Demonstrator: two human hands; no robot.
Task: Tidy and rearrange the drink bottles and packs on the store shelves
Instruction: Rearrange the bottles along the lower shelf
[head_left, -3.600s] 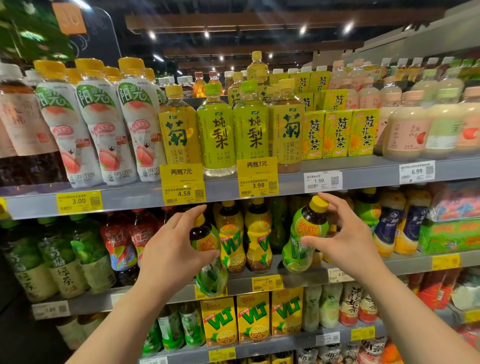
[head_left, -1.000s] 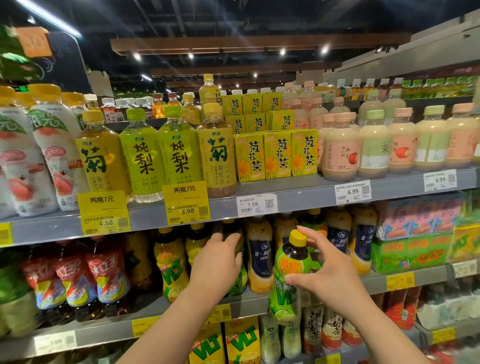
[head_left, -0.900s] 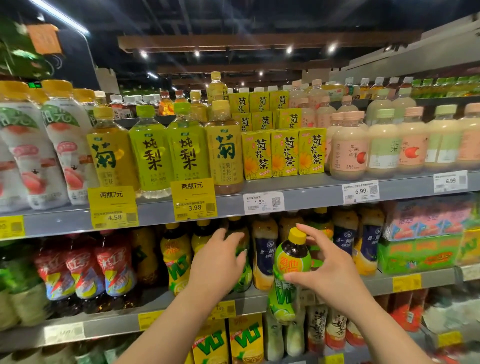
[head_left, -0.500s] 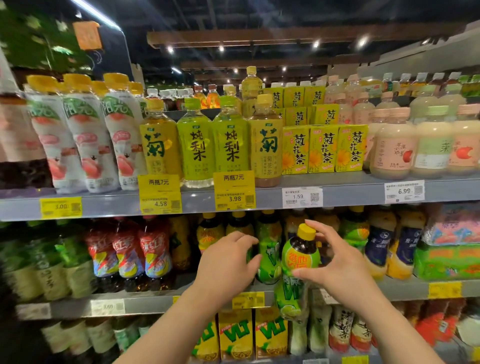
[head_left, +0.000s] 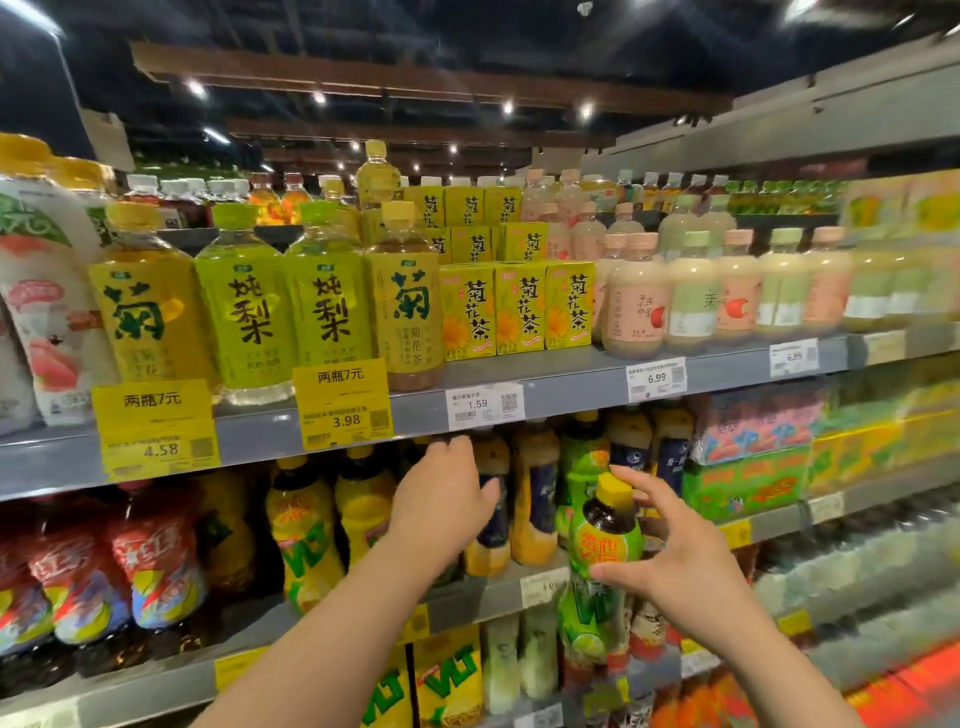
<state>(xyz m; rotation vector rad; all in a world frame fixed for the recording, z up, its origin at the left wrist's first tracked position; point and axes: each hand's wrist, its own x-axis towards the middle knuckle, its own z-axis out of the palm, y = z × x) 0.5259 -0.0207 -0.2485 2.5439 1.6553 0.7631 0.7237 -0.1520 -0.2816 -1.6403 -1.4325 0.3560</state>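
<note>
shelves are sliding left as i'm shifting right, my left hand now reaching among the navy-labelled bottles, fingers curled, grip unclear, while my right hand is pinching the green bottle, ready to slot in.

Both bare forearms reach forward and up from the bottom edge. The left hand is raised higher, back toward the camera, fingers curled forward. The right hand sits lower, thumb and fingers spread in a pinching curve.
</note>
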